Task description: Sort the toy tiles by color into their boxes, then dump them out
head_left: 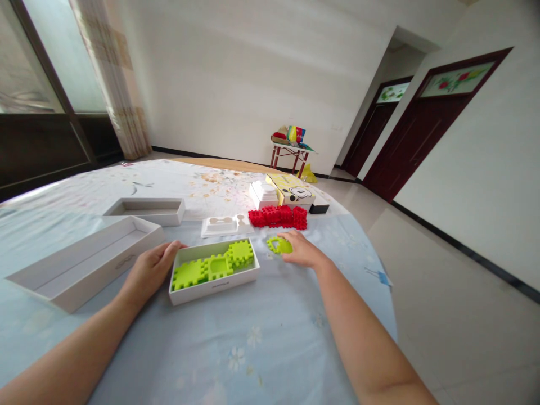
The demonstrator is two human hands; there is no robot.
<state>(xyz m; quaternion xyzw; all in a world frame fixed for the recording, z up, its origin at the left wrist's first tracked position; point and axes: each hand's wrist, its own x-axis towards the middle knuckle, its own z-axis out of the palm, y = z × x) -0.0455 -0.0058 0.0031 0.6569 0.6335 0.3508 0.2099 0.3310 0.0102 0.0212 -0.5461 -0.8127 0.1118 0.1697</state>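
My left hand (152,269) is at the left end of a white box (236,281), its fingers closed against the corner and partly hidden. Inside the box lie several lime-green toothed building pieces (188,274), one with a square hole. To the right of it, my right hand (300,251) grips another lime-green toothed piece (276,245) with an opening in it, low over the tablecloth. Just beyond that hand sits a row of red toothed pieces (278,217) joined in a block. A white molded tray (225,225) lies behind the box.
Two more white boxes, a long one (90,275) and a shallower one (169,218), stand on the left. At the back are a yellow cartoon box (293,190), a white stack (264,194) and a black box (319,208). The round table's edge curves along the right.
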